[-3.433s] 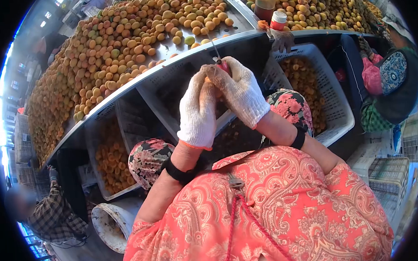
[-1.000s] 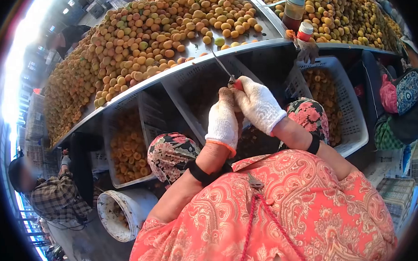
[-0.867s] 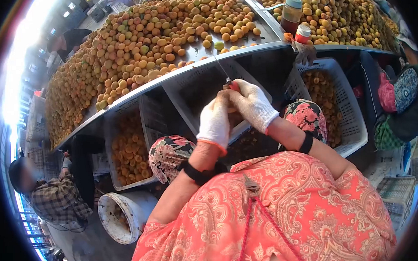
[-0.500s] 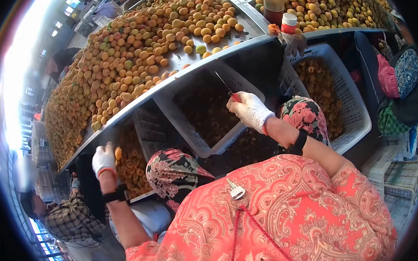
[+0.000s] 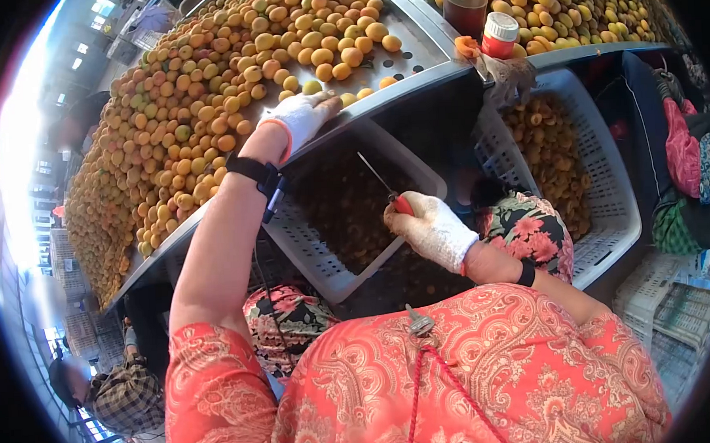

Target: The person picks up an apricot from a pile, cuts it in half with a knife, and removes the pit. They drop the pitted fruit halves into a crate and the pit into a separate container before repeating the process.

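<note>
My left hand [image 5: 301, 117], in a white glove with bare fingertips, lies over the front rim of the metal table [image 5: 412, 78]. Its fingers are stretched to the right, close to a few loose apricots [image 5: 348, 99]; nothing shows in its grip. A large heap of whole apricots [image 5: 185, 134] covers the table behind it. My right hand [image 5: 435, 230], gloved too, is closed round the red handle of a knife [image 5: 378, 173]. The thin blade points up and left above a white crate [image 5: 326, 278] with small dark pieces, perhaps pits, in it.
On the right, a pale crate [image 5: 628, 209] holds apricot pieces [image 5: 549, 142]. A red jar with a white lid [image 5: 500, 35] and a bottle with dark liquid [image 5: 465, 11] stand at the table divider. A person in a checked shirt [image 5: 125, 398] is at lower left.
My left hand has moved from the left crate, where it held an orange apricot piece, up and right to the table rim. That piece is out of it. My right hand shifted slightly down.
</note>
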Action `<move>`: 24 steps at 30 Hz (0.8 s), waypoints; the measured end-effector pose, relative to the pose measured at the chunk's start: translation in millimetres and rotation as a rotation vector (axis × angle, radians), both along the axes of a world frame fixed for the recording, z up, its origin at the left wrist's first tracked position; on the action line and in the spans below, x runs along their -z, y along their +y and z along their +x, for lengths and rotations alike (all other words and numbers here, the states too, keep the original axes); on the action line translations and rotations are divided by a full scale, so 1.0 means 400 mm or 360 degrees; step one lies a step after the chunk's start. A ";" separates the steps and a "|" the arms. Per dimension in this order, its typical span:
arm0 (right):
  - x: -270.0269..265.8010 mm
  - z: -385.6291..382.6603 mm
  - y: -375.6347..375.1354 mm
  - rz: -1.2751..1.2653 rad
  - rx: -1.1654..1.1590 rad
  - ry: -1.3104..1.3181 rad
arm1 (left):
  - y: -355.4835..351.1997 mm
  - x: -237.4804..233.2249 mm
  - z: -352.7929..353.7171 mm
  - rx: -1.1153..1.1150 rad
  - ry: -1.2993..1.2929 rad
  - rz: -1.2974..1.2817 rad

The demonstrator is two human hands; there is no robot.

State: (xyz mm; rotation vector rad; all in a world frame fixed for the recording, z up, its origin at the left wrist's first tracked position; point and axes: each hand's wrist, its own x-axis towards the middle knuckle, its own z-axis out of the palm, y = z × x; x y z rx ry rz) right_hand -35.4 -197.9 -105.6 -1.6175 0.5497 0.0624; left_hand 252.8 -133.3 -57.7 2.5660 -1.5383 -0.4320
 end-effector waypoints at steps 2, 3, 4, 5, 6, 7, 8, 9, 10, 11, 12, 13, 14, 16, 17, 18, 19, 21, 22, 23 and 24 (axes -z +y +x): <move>0.008 -0.002 -0.003 -0.0076 -0.0073 -0.0054 | -0.021 -0.004 -0.002 0.0092 0.0036 0.0144; 0.004 -0.001 -0.002 -0.0048 -0.0072 -0.0037 | -0.023 -0.013 -0.005 -0.0115 0.0251 0.0162; 0.003 -0.002 -0.003 -0.0044 -0.0068 -0.0041 | -0.025 -0.024 -0.010 -0.0328 0.0461 0.0180; 0.002 -0.002 -0.004 -0.0025 -0.0012 -0.0102 | -0.016 -0.023 -0.004 -0.0321 0.0676 -0.0005; -0.001 -0.004 -0.005 -0.0007 0.0042 -0.0165 | -0.001 -0.024 0.001 -0.0321 0.0669 -0.0007; -0.003 -0.007 -0.007 0.0104 0.0121 -0.0191 | 0.026 -0.024 0.003 -0.0433 0.0903 -0.0334; -0.007 -0.011 -0.009 0.0215 0.0195 -0.0217 | 0.051 -0.054 -0.026 -0.0546 0.1133 -0.0666; -0.056 -0.016 -0.010 0.0492 0.0279 -0.0167 | 0.071 -0.091 -0.068 -0.0625 0.1418 -0.0935; -0.054 -0.018 -0.004 0.0691 0.0381 -0.0289 | 0.104 -0.133 -0.104 -0.0652 0.1567 -0.1017; -0.060 -0.025 -0.002 0.0627 0.0385 -0.0396 | 0.130 -0.162 -0.148 -0.0585 0.1585 -0.1108; -0.068 -0.030 0.001 0.0564 0.0382 -0.0503 | 0.156 -0.183 -0.194 -0.0521 0.1598 -0.1203; -0.087 -0.038 0.006 0.0565 0.0357 -0.0506 | 0.190 -0.198 -0.235 -0.0548 0.1711 -0.1228; -0.117 -0.049 0.011 0.0602 0.0240 -0.0502 | 0.224 -0.210 -0.278 -0.0580 0.1829 -0.1250; -0.179 -0.071 0.034 0.0649 0.0101 -0.0485 | 0.290 -0.214 -0.356 -0.0633 0.2026 -0.1324; -0.211 -0.082 0.055 0.0458 -0.0030 -0.0546 | 0.316 -0.219 -0.398 -0.0695 0.2005 -0.1373; -0.228 -0.091 0.075 0.0265 -0.0163 -0.0608 | 0.336 -0.223 -0.442 -0.0757 0.1985 -0.1425; -0.227 -0.096 0.091 0.0174 -0.0224 -0.0666 | 0.355 -0.210 -0.473 -0.0804 0.1965 -0.1513; -0.228 -0.108 0.121 0.0160 -0.0270 -0.0701 | 0.365 -0.204 -0.530 -0.0896 0.1959 -0.1720; -0.231 -0.110 0.129 0.0139 -0.0297 -0.0752 | 0.366 -0.202 -0.547 -0.0937 0.1953 -0.1804; -0.228 -0.112 0.136 0.0072 -0.0332 -0.0722 | 0.368 -0.200 -0.559 -0.0933 0.1958 -0.1823; -0.235 -0.118 0.141 0.0056 -0.0341 -0.0718 | 0.370 -0.197 -0.568 -0.0922 0.1914 -0.1862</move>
